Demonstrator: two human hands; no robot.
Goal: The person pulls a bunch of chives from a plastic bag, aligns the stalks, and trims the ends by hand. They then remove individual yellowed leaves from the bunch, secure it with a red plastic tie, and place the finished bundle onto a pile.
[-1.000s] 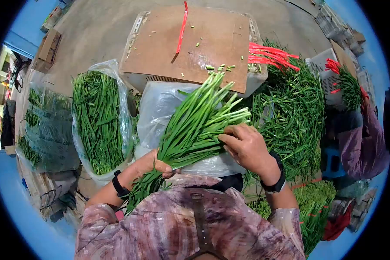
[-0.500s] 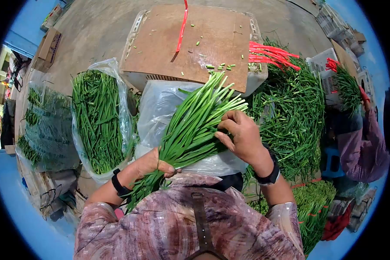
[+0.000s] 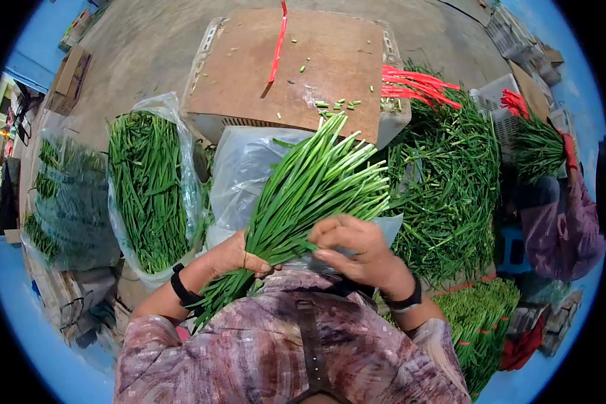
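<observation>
A thick bunch of garlic chives slants across my lap, its pale cut stem ends pointing up and right. Around its leafy lower part my left hand is closed, and leaf tips hang out below the wrist. My right hand is at the bunch's lower right edge, thumb and fingers pinched at a loose leaf; the hand is slightly blurred. Under the bunch lies a clear plastic sheet.
A wooden board on a crate bears stem bits and a red strip. Red ties lie beside loose chives. Bagged chives stand left, tied bunches lower right. A co-worker's sleeve is at far right.
My right hand has moved down and left along the bunch's edge, toward my left hand. My left hand keeps its hold. At far right, the co-worker's bunch has shifted slightly.
</observation>
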